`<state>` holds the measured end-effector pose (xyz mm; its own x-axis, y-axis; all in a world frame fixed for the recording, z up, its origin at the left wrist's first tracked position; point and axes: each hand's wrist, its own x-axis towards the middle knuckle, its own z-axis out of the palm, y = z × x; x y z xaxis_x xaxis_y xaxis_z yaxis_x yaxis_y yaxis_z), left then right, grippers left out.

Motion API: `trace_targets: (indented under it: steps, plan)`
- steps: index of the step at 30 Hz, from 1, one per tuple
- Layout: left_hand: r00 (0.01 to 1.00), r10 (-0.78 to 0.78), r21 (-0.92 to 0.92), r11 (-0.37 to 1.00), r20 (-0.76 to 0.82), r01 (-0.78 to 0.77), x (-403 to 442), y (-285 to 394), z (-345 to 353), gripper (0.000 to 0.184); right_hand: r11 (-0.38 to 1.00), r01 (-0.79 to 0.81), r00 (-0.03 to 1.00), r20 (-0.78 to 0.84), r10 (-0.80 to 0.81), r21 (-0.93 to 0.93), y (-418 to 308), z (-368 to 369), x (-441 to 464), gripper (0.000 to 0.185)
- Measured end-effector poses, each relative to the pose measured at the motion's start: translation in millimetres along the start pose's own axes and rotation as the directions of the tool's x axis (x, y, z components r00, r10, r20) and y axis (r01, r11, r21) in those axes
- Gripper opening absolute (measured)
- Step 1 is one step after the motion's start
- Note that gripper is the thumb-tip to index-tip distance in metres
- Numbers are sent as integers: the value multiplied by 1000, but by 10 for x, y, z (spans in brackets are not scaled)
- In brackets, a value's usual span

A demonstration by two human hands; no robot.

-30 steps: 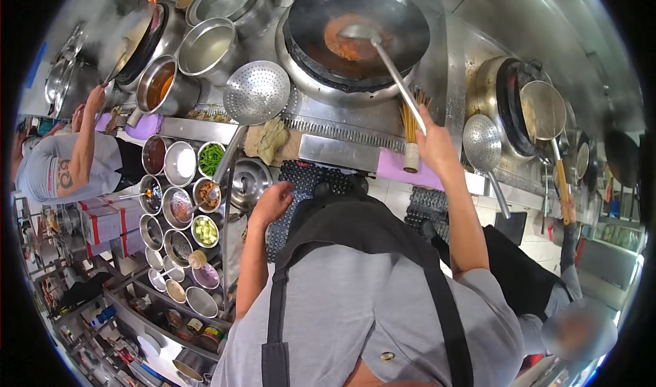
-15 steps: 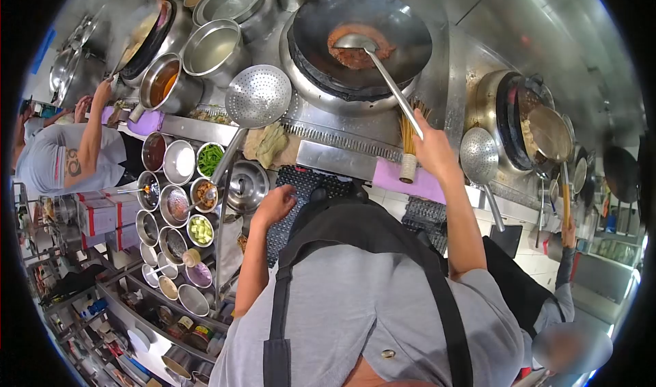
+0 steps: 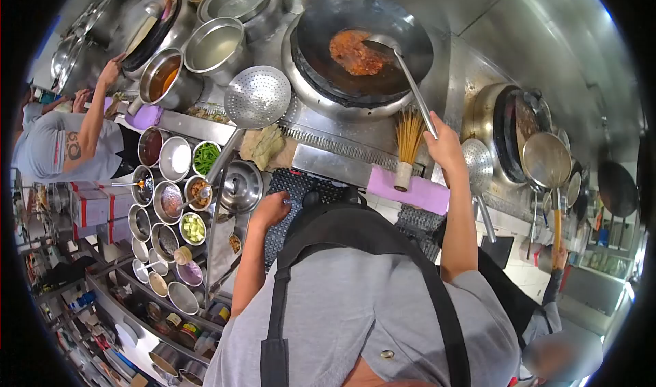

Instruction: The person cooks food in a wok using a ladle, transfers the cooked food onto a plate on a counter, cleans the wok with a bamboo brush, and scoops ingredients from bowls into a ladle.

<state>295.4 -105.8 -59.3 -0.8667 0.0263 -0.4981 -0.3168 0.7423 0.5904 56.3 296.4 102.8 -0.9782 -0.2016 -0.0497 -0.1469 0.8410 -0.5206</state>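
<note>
A long-handled ladle [image 3: 412, 79] is held in my right hand [image 3: 445, 144], its bowl tilted at the right edge of reddish food [image 3: 357, 52] in a large black wok [image 3: 403, 35]. My left hand [image 3: 272, 209] hangs low before the stove's front edge, near a round metal lid [image 3: 241, 186]; its fingers look curled, but what they may hold is hidden. Under my right forearm, a bamboo brush [image 3: 408, 144] lies across a pink cloth [image 3: 427, 194]. Left of the wok rests a perforated strainer [image 3: 257, 96], close to a crumpled cloth [image 3: 263, 146].
Several bowls of ingredients [image 3: 167, 201] stand at the left. Metal pots [image 3: 214, 45] sit behind the strainer. One co-worker [image 3: 61, 141] is at a flaming wok on the left. Another person's hand [image 3: 559, 257] holds a strainer [image 3: 547, 160] at the right wok.
The ladle has moved right off the middle of the red food, and my right hand has shifted slightly right. The view has turned a little. The right person's strainer has tilted and lowered.
</note>
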Motion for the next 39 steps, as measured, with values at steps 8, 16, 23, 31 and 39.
trace_targets:
  steps: [8, 16, 23, 31, 39]
  plan:
    - [998, -7, -27, 1000, -57, 5, 14, 81, -22, 31, 994, -10, 997, 73, 19, -113, -174, 412, 127, 59]
    - [983, -34, -136, 991, -179, 10, -64, 8, 27, 29, 989, 3, 992, 124, 16, -147, -487, 500, 121, 61]
    - [985, -16, -161, 987, -174, -12, -96, 37, -16, 27, 995, 55, 997, 63, -50, -89, -473, 397, 145, 58]
    - [993, -10, -202, 979, -121, -14, -71, -12, 34, 30, 993, 112, 992, 58, -109, -40, -461, 274, -7, 60]
    - [998, 13, -105, 994, -57, -19, 37, -11, 72, 32, 977, 212, 977, 4, -212, -20, -244, 147, 313, 56]
